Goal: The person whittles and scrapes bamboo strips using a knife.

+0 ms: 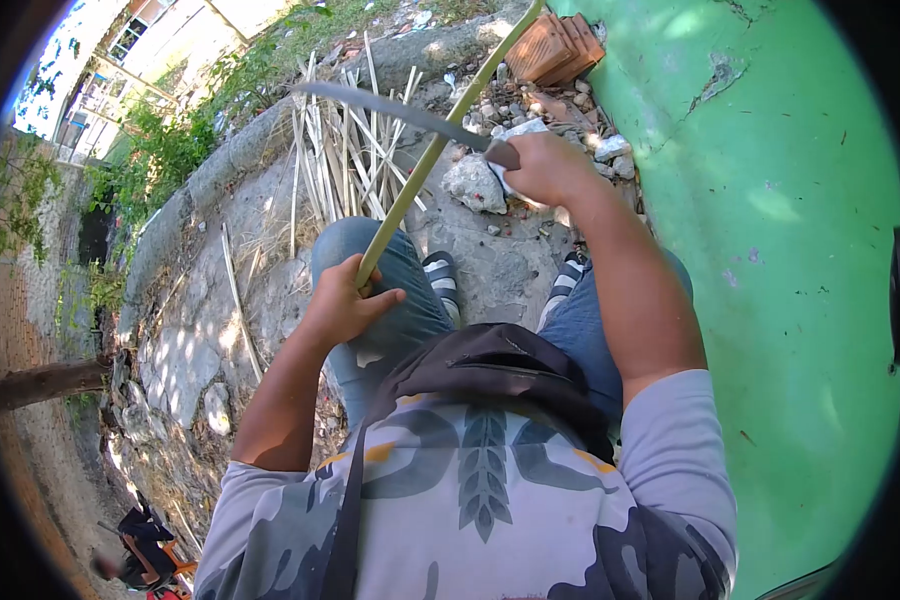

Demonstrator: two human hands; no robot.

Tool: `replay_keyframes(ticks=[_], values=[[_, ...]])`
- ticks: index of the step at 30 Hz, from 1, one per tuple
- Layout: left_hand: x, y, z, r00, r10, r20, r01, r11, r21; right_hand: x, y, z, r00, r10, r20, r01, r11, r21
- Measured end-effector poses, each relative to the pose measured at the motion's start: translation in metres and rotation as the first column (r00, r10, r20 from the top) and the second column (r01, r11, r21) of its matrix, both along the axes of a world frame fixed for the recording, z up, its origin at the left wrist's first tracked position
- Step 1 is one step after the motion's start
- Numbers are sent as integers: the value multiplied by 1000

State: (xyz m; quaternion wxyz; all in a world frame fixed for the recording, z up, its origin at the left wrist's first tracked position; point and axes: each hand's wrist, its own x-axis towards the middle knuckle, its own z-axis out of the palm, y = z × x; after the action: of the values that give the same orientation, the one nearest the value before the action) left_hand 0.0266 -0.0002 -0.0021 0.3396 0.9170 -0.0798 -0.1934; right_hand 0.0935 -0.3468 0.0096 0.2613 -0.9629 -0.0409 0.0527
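Note:
My left hand (342, 306) is closed round the lower end of a long yellow-green strip, which looks like split bamboo (417, 180). From above my left knee the strip slants up and to the right, past the top of the view. My right hand (552, 168) grips the handle of a machete (395, 110). Its long blade points left and crosses the strip at the upper middle; whether blade and strip touch, I cannot tell. Something white, perhaps cloth (521, 130), shows beside my right hand.
A heap of thin pale strips (355, 150) lies beyond my left knee. Stones (474, 184) and stacked red-brown bricks (555, 50) sit ahead. On the right is a green painted surface (770, 300). A low curb (205, 180) runs along the left, with plants (160, 150) behind.

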Motion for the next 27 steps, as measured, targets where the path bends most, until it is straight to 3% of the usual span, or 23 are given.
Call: replay_keyframes(ticks=[3, 6, 9, 12, 16, 17, 20, 21, 24, 25, 27], values=[[-1, 3, -2, 1000, 1, -24, -2, 1000, -25, -10, 23, 8, 970, 229, -76, -240, 950, -199], [-4, 6, -1, 1000, -9, -20, 8, 999, -41, -1, 1, 12, 974, 210, -83, -222, 958, -181], [-4, 8, -4, 998, 21, -62, -28, 993, -112, 23, -38, -10, 967, -249, 46, 248, 968, 26], [-1, 10, -1, 995, 25, -96, -39, 989, -141, 36, -49, -25, 895, -441, 62, 439, 897, 52], [2, 4, 0, 996, 29, -88, -43, 985, -170, 13, -36, -28, 939, -191, 286, 224, 970, -89], [0, 3, 0, 994, 50, -101, -69, 978, -196, 9, -28, -19, 983, -117, 140, 125, 991, -47], [-1, 4, -1, 995, 50, -87, -64, 984, -168, -7, 7, 16, 993, 120, -8, -118, 961, -251], [0, 7, -3, 996, 41, -78, -53, 986, -161, -10, 13, 17, 988, 151, 24, -142, 964, -225], [-3, 13, -6, 995, 37, -95, -52, 986, -161, 6, -2, 1, 995, 95, -6, -95, 983, -155], [-4, 11, -3, 991, 48, -126, -70, 982, -176, 11, -11, 1, 999, 2, -38, -4, 998, -55], [-1, 7, 2, 989, 45, -139, -69, 982, -173, 30, -30, -28, 954, -264, 140, 270, 962, -28]])
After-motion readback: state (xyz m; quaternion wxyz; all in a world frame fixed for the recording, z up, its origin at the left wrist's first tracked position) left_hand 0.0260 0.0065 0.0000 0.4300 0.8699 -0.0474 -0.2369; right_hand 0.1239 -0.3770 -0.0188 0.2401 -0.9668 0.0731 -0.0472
